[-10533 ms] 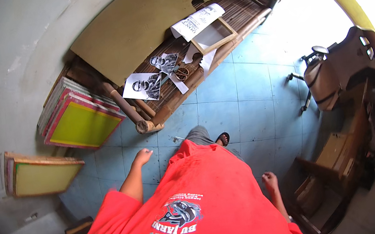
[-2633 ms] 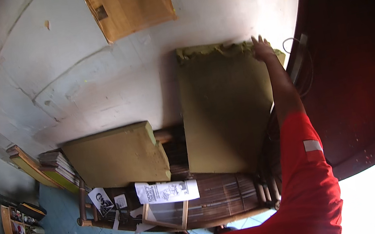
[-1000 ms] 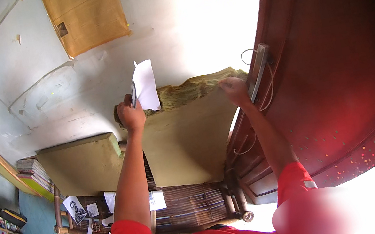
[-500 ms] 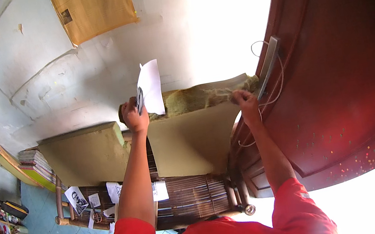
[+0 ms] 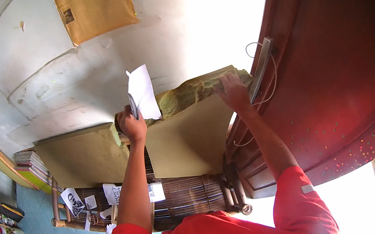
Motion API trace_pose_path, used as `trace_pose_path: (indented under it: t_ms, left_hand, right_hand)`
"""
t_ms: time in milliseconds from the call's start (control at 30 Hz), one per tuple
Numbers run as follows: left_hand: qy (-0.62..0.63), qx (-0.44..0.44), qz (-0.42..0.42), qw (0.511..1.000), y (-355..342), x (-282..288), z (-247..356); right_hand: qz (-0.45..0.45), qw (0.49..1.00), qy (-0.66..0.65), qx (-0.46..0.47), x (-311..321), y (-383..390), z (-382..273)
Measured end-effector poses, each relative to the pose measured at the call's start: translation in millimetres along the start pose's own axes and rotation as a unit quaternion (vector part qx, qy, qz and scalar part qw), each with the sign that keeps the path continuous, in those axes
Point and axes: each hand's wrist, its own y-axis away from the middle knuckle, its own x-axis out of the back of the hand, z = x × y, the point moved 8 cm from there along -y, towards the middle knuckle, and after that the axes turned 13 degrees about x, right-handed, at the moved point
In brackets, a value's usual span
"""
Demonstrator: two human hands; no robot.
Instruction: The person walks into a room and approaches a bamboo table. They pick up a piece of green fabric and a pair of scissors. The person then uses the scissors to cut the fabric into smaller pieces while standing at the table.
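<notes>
In my left hand (image 5: 133, 125) is a white sheet of paper (image 5: 144, 92), held upright with its top edge curling. A dark, narrow shape shows beside the paper at my fingers; I cannot make out whether it is printing or a separate object. My right hand (image 5: 234, 91) is at the ragged top edge of an olive cushion (image 5: 186, 141), its fingers bent over the torn cover. Exposed yellowish foam (image 5: 189, 94) runs along that edge. Left of my left forearm leans a second olive cushion (image 5: 78, 156).
Both cushions rest on a dark bamboo bench (image 5: 188, 197). Printed paper pieces (image 5: 73, 201) lie on its left part. A red-brown wooden door (image 5: 337, 69) stands at the right, with a cable (image 5: 275, 78) and metal bar (image 5: 260, 69) beside it. Books (image 5: 33, 166) are stacked at the left.
My right hand has moved up and left along the cushion's torn edge, its fingers now over it. My left hand has shifted slightly left and down, and the paper has turned more face-on.
</notes>
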Motion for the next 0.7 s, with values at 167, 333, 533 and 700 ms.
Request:
trace_pose_path:
  t_ms: [167, 333, 533, 700]
  left_hand:
    - [0.049, -0.004, 0.043, 0.998, 2, 10, -25]
    - [0.033, 0.008, 0.029, 0.999, 1, 10, -38]
    - [0.038, 0.028, 0.043, 0.998, 0, 8, -62]
    - [0.014, 0.024, 0.066, 0.997, 2, 13, -56]
  right_hand:
    - [-0.046, 0.989, 0.101, 0.095, -21, -12, -3]
    - [0.017, 0.998, -0.061, 0.018, -28, -2, 13]
    - [0.047, 0.959, -0.244, -0.136, -9, 0, 11]
    - [0.136, 0.932, -0.265, -0.205, -17, 31, 26]
